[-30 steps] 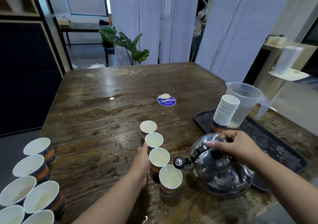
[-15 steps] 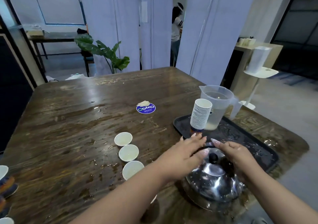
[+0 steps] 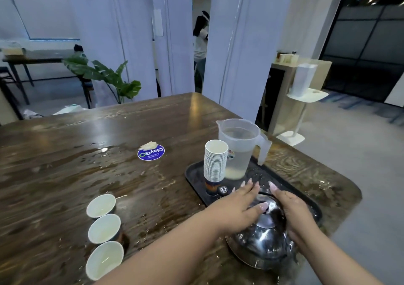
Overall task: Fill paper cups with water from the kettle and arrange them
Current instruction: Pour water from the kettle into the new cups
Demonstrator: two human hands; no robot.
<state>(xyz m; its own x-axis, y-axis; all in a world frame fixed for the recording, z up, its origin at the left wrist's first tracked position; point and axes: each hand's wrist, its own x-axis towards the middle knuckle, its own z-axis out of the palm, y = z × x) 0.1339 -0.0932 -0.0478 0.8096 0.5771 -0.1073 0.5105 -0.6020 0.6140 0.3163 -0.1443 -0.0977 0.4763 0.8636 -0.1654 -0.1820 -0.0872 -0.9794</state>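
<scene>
The steel kettle [image 3: 262, 247] stands at the table's near right, half on the black tray [image 3: 194, 174]. My left hand [image 3: 238, 206] lies across its lid with fingers spread, thumb beside the lid knob. My right hand [image 3: 291, 213] wraps the kettle's right side at the handle. Three filled paper cups [image 3: 104, 228] stand in a line at the near left, apart from both hands. A tall stack of empty paper cups [image 3: 215, 164] stands on the tray just beyond my left fingertips.
A clear plastic pitcher [image 3: 238, 149] holding water stands on the tray behind the stack. The wooden table [image 3: 65, 164] is wet with puddles. A blue round sticker [image 3: 150, 152] lies mid-table. The table's right edge is close to the kettle.
The view has swung right, so the cup group at the far left is out of sight. My left hand left the cup row and came onto the kettle lid.
</scene>
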